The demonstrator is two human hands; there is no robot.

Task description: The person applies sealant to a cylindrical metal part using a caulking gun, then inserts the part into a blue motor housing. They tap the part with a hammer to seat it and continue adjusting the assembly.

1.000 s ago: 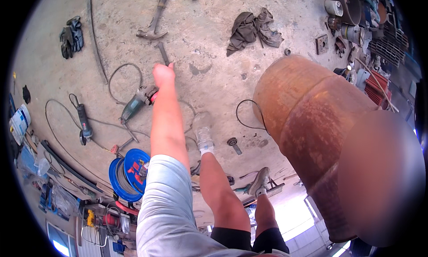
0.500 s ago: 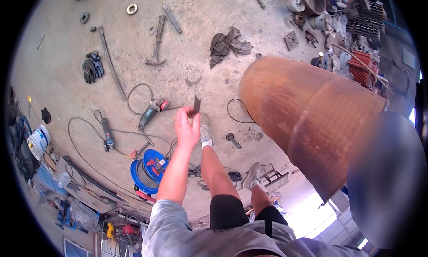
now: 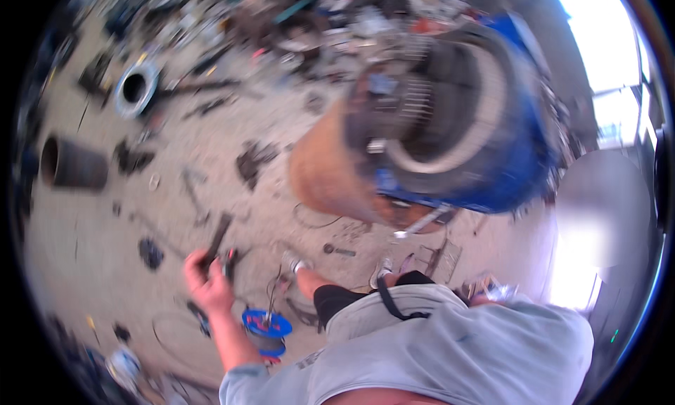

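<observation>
My left hand point(image 3: 209, 285) is raised at the lower left, its fingers closed on a dark flat metal strip point(image 3: 221, 230) that sticks up past the fingertips. Below and behind the strip, an angle grinder point(image 3: 229, 259) lies on the floor, partly hidden. My right hand does not show; only the grey sleeve and body are visible on that side. Ahead of me stands a large rusty metal cylinder point(image 3: 316, 167). On its top is a blue covering point(image 3: 522, 176) with a dark ring-shaped part point(image 3: 450, 162). A shiny metal tool point(image 3: 422, 223) lies at its near edge, blurred.
A blue cable reel point(image 3: 267, 323) stands near my left forearm. Farther off lie a hammer point(image 3: 195, 200), a dark rag point(image 3: 252, 163), a short pipe point(image 3: 79, 164) and a metal flange point(image 3: 136, 88). Blurred clutter point(image 3: 302, 32) lines the far side.
My view has swung up and to the right, bringing the cylinder's top into sight. My left hand, still holding the strip, has moved left and lower in the picture.
</observation>
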